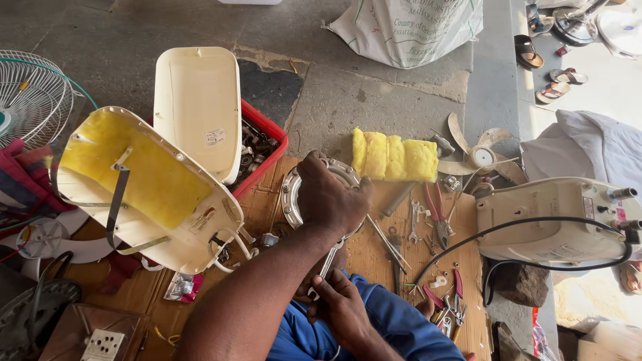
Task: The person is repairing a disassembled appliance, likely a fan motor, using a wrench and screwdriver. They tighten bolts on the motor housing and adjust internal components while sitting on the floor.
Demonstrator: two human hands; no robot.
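My left hand [329, 194] lies palm down over a round metal flange ring [290, 195] on the cardboard sheet [364, 257], covering most of it. Below it, close to my blue-trousered knee [394, 321], my right hand [342, 304] grips the lower end of a silver spanner [329, 258]. The spanner's upper end runs up under my left wrist and is hidden there.
A cream heater shell lined with yellow insulation [137, 177] lies open at left, with its cream cover [197, 100] over a red crate [271, 147]. Yellow foam [394, 157], red-handled pliers [438, 214], loose spanners, a fan blade [478, 157] and a cream appliance with a black cable [548, 220] lie to the right. A fan grille [30, 93] stands far left.
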